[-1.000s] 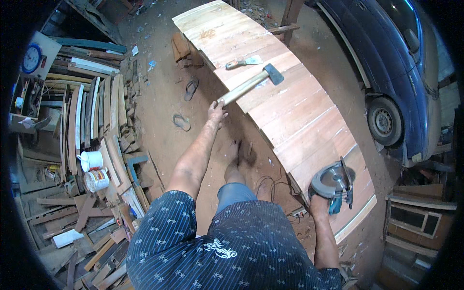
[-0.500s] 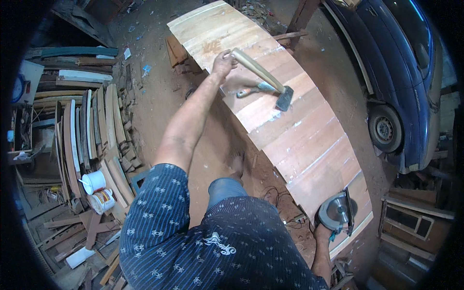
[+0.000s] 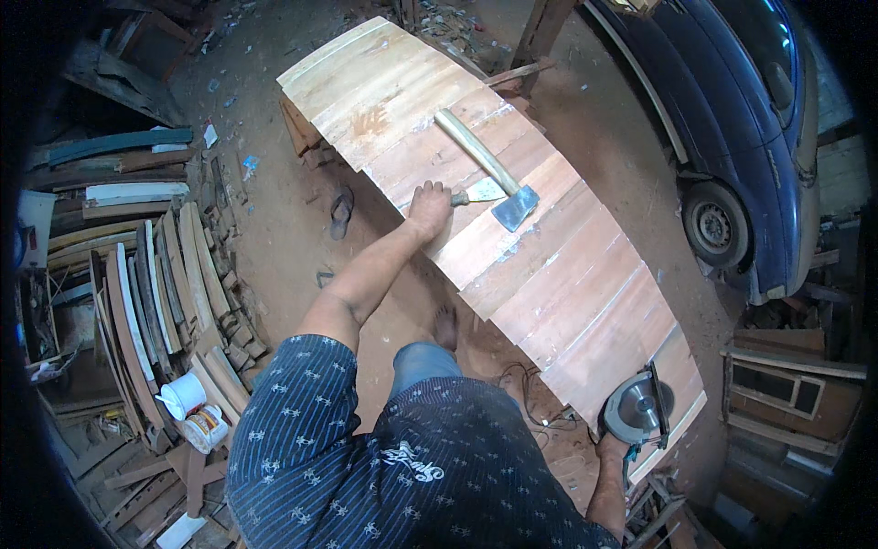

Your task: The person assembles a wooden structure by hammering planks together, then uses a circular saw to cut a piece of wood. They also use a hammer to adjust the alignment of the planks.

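Observation:
A long curved panel of joined wooden boards (image 3: 576,302) runs from far left to near right. My left hand (image 3: 428,209) is closed at the panel's left edge around the handle of a putty knife (image 3: 483,190), whose blade points right toward an axe (image 3: 489,165). The axe lies flat on the boards, its pale wooden handle pointing away and its dark head nearer me. At the near right end, my right hand (image 3: 613,446) grips a circular saw (image 3: 636,409) resting on the panel; its fingers are partly hidden by the saw.
Stacked curved wood strips (image 3: 146,284) and two white buckets (image 3: 183,395) stand at left. A blue car (image 3: 732,119) is parked at right, beyond the panel. A sandal (image 3: 341,212) lies on the dirt floor, and a cable (image 3: 526,389) trails beneath the panel.
My left hand has let go of the axe, which now lies on the boards, and moved nearer to the putty knife's handle. The right hand stays at the saw. The view has shifted slightly.

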